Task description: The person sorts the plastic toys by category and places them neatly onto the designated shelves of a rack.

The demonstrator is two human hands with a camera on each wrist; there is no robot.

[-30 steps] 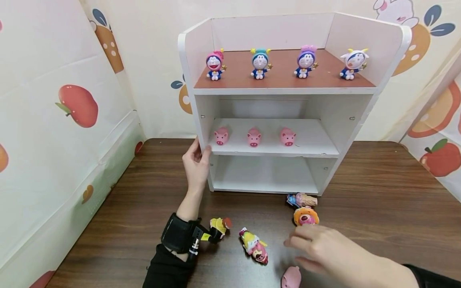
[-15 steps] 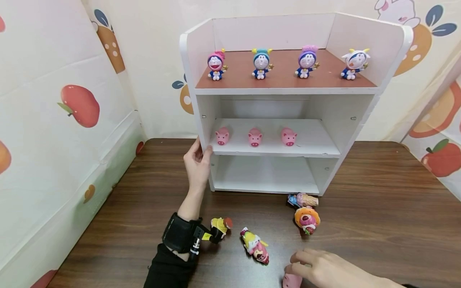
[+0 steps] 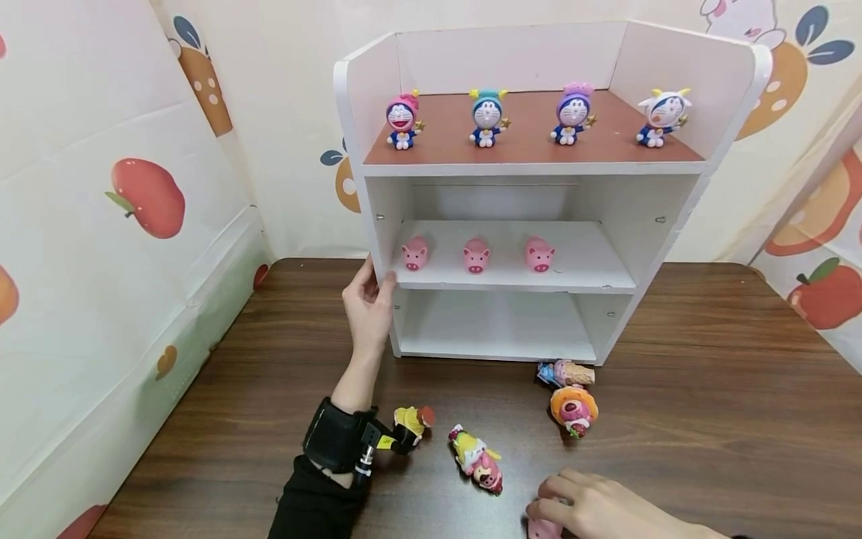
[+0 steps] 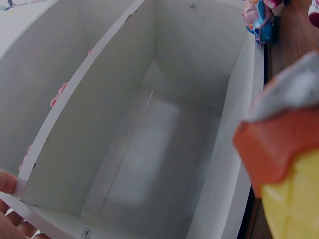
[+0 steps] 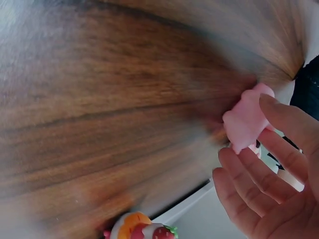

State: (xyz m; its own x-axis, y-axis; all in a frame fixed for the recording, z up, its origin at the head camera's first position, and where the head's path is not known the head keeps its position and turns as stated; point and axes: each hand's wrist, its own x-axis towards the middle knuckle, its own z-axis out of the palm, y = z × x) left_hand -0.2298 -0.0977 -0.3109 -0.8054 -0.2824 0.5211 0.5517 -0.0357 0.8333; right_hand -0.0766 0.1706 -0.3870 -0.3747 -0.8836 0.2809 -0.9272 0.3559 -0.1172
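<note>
My left hand [image 3: 369, 314] grips the left side panel of a white shelf unit [image 3: 512, 283], thumb at the front edge and fingers round the outer side. At the bottom of the head view my right hand [image 3: 599, 505] pinches a pink toy pig [image 5: 246, 119] between thumb and fingers. The pig lies low at the wood tabletop; in the head view the hand partly covers it. Three more pink pigs, among them a middle one [image 3: 476, 255], stand in a row on the middle shelf. Several figurines in animal hoods, one in teal [image 3: 486, 120], line the top shelf.
Loose figurines lie on the table: a yellow one [image 3: 413, 421] by my left wrist, a yellow and pink one [image 3: 477, 460], an orange-rimmed one [image 3: 574, 412], and a blue and tan one [image 3: 566, 373] against the unit's base. Printed sheets [image 3: 121, 299] cover the walls.
My right hand has moved down and towards me, from beside the orange-rimmed figurine onto the pink pig, and now pinches it. The left hand has stayed on the shelf unit.
</note>
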